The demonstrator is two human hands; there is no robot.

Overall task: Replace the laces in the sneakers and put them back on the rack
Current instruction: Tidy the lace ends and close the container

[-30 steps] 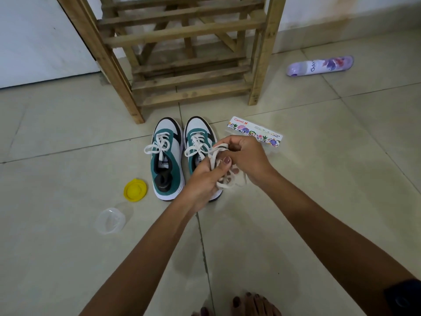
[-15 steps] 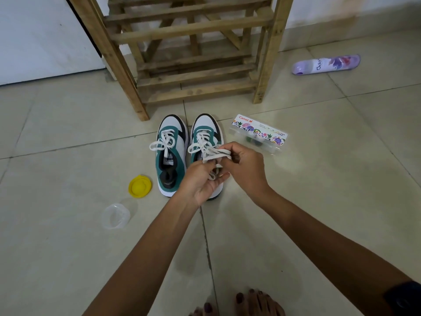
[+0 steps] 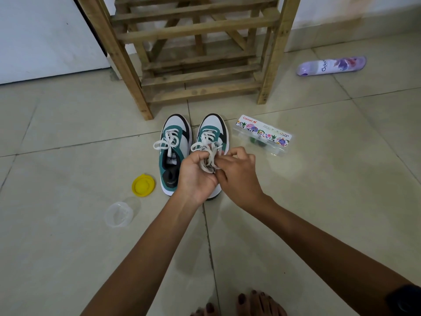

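**Plainly, a knot half made and a pair still on the floor**

Both hands worked over the right sneaker, which stood just in front of the wooden rack. The left hand was curled round a bunch of the white lace, palm up, and the right hand pinched the same bunch from the other side, so neither was free. The left sneaker stood touching its partner on the side away from the paint box, its own lace already in a bow.

The likeliest trouble, as I judged it, was the bunched lace slipping from either pinch: the loops looked loose and tangled, and a slack pull could undo the bow or draw it into a hard knot. A tug upward could also tip the right sneaker, since nothing held it down. When the pair went to the rack, the slatted shelves might catch a trailing loop.

Counted: two sneakers, each with one lace; one rack; two hands. In front of the rack and to the left of the sneakers lay one yellow lid and, nearer the person, one clear round tub. One paint box lay just right of the sneakers, and one purple spray can lay on its side beyond the rack's right leg. All of it rested on the tiled floor, with the person's bare toes at the near edge, well apart from the rack.
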